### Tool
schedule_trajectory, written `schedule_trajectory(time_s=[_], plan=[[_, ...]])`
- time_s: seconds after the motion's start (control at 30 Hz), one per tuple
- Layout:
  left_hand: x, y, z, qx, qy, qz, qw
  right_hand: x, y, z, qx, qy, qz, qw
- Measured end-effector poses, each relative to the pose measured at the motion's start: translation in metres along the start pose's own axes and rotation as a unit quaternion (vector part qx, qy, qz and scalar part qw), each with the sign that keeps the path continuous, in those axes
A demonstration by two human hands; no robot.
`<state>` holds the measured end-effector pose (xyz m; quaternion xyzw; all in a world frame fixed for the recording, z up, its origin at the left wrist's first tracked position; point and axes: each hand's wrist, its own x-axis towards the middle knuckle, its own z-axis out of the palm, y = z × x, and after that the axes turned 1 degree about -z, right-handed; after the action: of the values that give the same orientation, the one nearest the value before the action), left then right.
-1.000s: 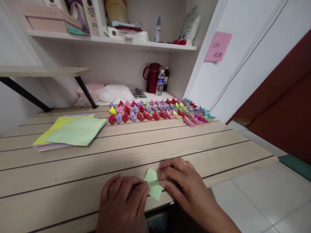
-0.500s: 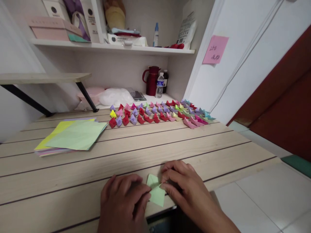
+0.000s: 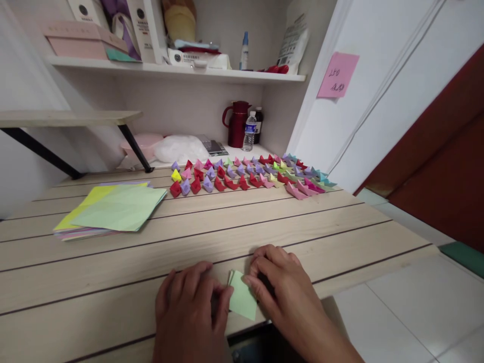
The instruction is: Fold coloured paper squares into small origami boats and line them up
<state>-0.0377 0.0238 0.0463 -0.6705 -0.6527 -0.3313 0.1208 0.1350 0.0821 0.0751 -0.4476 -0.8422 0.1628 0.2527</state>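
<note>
A small folded piece of light green paper (image 3: 242,298) lies at the table's front edge, between my two hands. My left hand (image 3: 192,307) pinches its left edge between thumb and forefinger. On the other side, my right hand (image 3: 282,287) is closed, with the thumb and forefinger at the paper's upper right edge. A few layers show at the paper's upper left corner. Farther back stand several rows of small folded paper boats (image 3: 244,181) in red, purple, pink, yellow, green and blue.
A stack of coloured paper sheets (image 3: 117,207), green on top, lies on the left of the table (image 3: 181,242). A raised wooden shelf (image 3: 68,118) on black legs stands behind it. At the back are a red jug (image 3: 238,123), a water bottle (image 3: 249,132) and a white plastic bag (image 3: 181,149).
The green paper's upper flap, which stood open around a crease, is now folded over, leaving one smaller green shape. My hands have shifted slightly with it.
</note>
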Motion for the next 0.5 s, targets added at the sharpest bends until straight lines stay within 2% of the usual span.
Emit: schedule_trajectory(time_s=[0.17,0.33,0.4,0.5], plan=[[0.000,0.000,0.001,0.041,-0.004,0.012,0.999,0.002,-0.001,0.007,-0.042,0.010,0.000,0.999],[-0.001,-0.011,-0.001,0.065,0.002,0.073,0.995,0.000,0.004,0.009,-0.032,0.011,-0.003,0.999],[-0.003,-0.014,-0.002,0.052,0.005,0.084,0.995,-0.001,0.006,0.008,-0.018,0.009,-0.011,1.000],[-0.005,-0.012,-0.003,0.007,0.013,0.059,0.998,-0.004,0.010,0.004,0.010,0.000,-0.040,0.999]])
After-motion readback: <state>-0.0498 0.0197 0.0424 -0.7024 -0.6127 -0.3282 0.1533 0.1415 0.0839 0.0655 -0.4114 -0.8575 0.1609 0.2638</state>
